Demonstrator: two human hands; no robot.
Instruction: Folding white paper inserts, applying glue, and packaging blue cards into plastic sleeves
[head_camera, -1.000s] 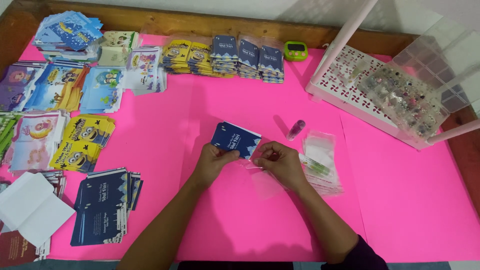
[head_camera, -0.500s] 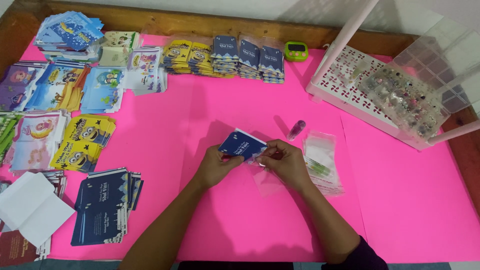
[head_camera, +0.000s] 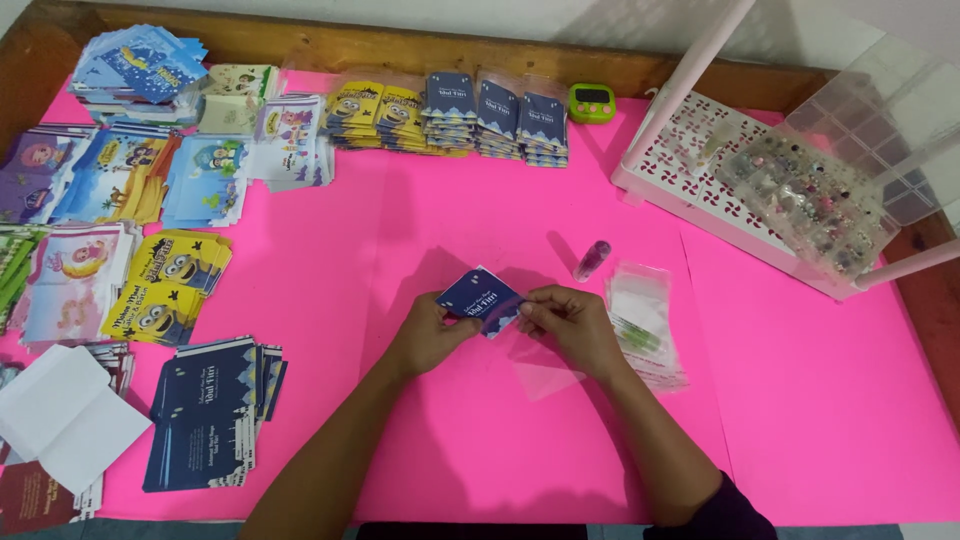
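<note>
Cards (head_camera: 482, 300), a small dark-blue stack, sit mid-worktop (head_camera: 420, 440), pinched between left hand (head_camera: 432, 335) and right hand (head_camera: 570, 325), fingers closed on both ends. A clear sleeve (head_camera: 545, 375) lies under the right hand, seemingly unfilled. Sleeved stacks (head_camera: 470, 115) already line the far edge; loose blue cards (head_camera: 205, 410) remain. The pink basket (head_camera: 700, 190) holds a bead box (head_camera: 815, 195).

The left hand (head_camera: 428, 335) and right hand (head_camera: 567, 325) cover both ends of the small dark-blue paper envelope (head_camera: 482, 299). The maroon booklet (head_camera: 30, 497) is cut off at the lower-left corner (its neighbouring stacks too), and the clear compartment box's (head_camera: 830, 190) contents are too small to tell.
</note>
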